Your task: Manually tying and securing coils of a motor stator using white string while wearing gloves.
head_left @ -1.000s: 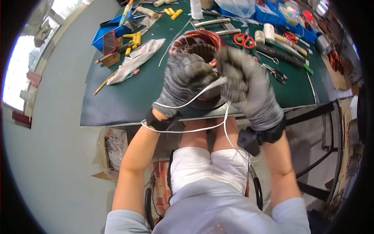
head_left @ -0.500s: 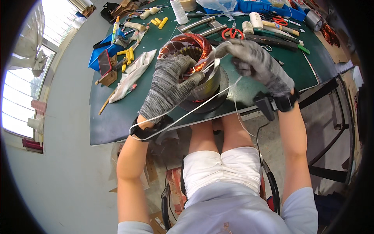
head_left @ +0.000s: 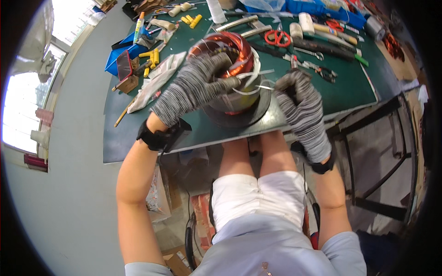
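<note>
A motor stator [head_left: 243, 102] with red-brown copper windings [head_left: 247, 51] around its top stands on a round dark disc [head_left: 263, 108] near the table's front edge. My left hand [head_left: 188, 89], in a grey striped knit glove, grips its near left rim, fingers over the opening and thumb along the outside. White cord [head_left: 265, 86] is wound around the coil's right side, and a short loop sticks out toward my right hand [head_left: 301, 110]. That hand, gloved the same, is closed just right of the stator, its fingertips pinched at the cord's end.
On the green tabletop [head_left: 354, 99] lie red-handled scissors [head_left: 277, 38], pliers [head_left: 324, 71], a wrench [head_left: 311, 54] and several mallets [head_left: 305, 24]. A cloth-wrapped stick [head_left: 156, 83] and a blue tray [head_left: 120, 57] are at left. Behind stands a white thread cone [head_left: 215, 11].
My right hand has moved down and right, away from the coil. The long cord that looped around my left wrist has been drawn off it; only a short loop shows by the stator.
</note>
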`<state>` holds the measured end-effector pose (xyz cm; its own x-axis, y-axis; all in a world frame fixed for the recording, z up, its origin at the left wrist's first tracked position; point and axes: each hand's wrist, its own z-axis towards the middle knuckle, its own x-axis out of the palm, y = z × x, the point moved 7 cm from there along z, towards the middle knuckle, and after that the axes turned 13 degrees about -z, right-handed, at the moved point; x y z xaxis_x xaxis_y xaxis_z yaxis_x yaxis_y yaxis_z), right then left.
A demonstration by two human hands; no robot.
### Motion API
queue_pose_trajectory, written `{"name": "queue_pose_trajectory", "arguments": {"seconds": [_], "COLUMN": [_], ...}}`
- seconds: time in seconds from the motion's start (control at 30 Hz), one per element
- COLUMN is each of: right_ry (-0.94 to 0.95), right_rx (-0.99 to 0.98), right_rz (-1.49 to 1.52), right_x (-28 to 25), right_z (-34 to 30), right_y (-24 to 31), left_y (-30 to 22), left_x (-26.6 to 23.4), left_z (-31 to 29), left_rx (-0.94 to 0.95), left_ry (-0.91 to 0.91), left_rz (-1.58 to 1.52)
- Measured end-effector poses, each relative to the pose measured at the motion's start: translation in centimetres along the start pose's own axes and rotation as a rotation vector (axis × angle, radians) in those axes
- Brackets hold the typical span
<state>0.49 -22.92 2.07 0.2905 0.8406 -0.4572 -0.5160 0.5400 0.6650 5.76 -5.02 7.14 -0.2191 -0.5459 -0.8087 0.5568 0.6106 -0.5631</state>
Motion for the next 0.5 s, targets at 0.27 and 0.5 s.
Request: {"name": "queue_pose_trajectory", "arguments": {"seconds": [0.27,0.5], "right_ry": [-0.218,-0.425], "right_rx": [0.193,1.073], "right_rz": [-0.892,-0.752], "right_x": [-18.6,-39.3], "right_z": [-22.9,-55.1], "right_y": [-18.2,-36.7], "left_y": [2.8,3.5], "left_x": [0.5,0.3], "left_z": [-0.7,-0.7], "left_rx": [-0.155,-0.028], "left_ry": [0.073,-0.062], "left_rz": [-0.186,-0.158]}}
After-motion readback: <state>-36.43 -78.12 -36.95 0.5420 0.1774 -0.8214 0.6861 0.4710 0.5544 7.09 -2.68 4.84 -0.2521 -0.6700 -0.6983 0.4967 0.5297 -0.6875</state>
